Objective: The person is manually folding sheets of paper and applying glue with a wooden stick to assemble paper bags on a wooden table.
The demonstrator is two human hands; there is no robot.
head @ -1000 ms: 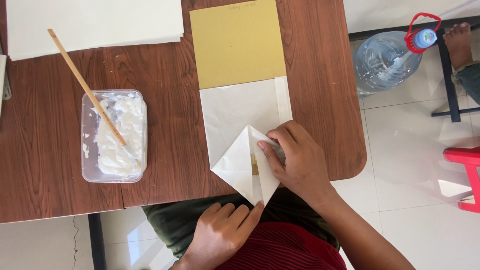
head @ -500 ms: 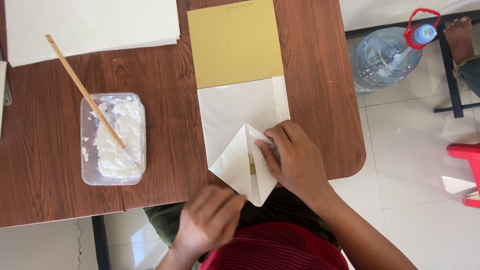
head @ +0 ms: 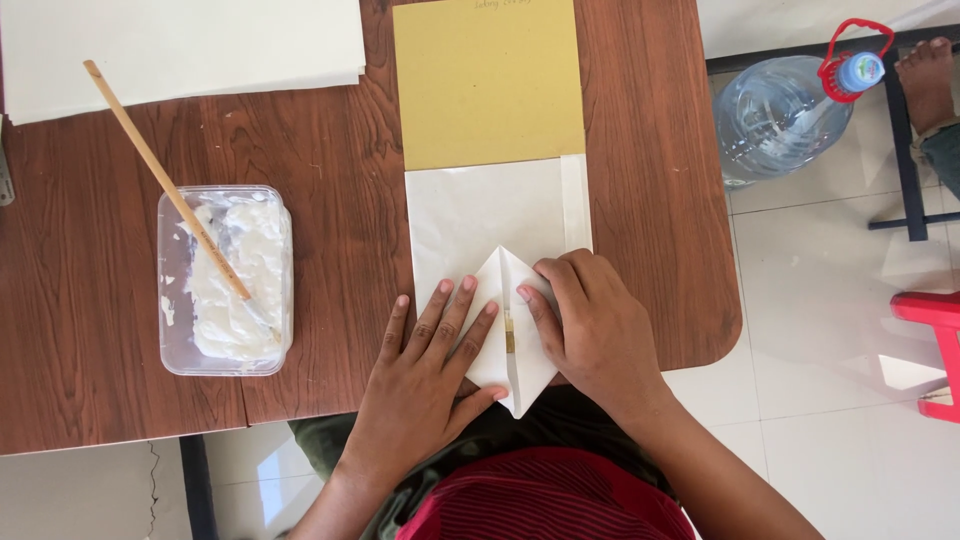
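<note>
A white paper sheet (head: 480, 215) lies on the brown wooden table (head: 330, 200), its near end folded into two triangular flaps (head: 510, 345) that meet along a centre line. My left hand (head: 425, 385) lies flat with fingers spread on the left flap. My right hand (head: 595, 325) presses the right flap with its fingers bent, fingertips at the centre seam. A mustard-yellow card (head: 488, 80) lies under the far end of the paper.
A clear plastic tub of white paste (head: 228, 282) with a wooden stick (head: 165, 180) in it sits at the left. White sheets (head: 185, 45) are stacked at the far left. On the tiled floor stand a large water bottle (head: 780, 115) and a red stool (head: 935, 335); someone's bare foot (head: 928, 80) shows at top right.
My left hand rose from my lap onto the table and now lies flat on the left flap. My right hand stayed pressed on the fold.
</note>
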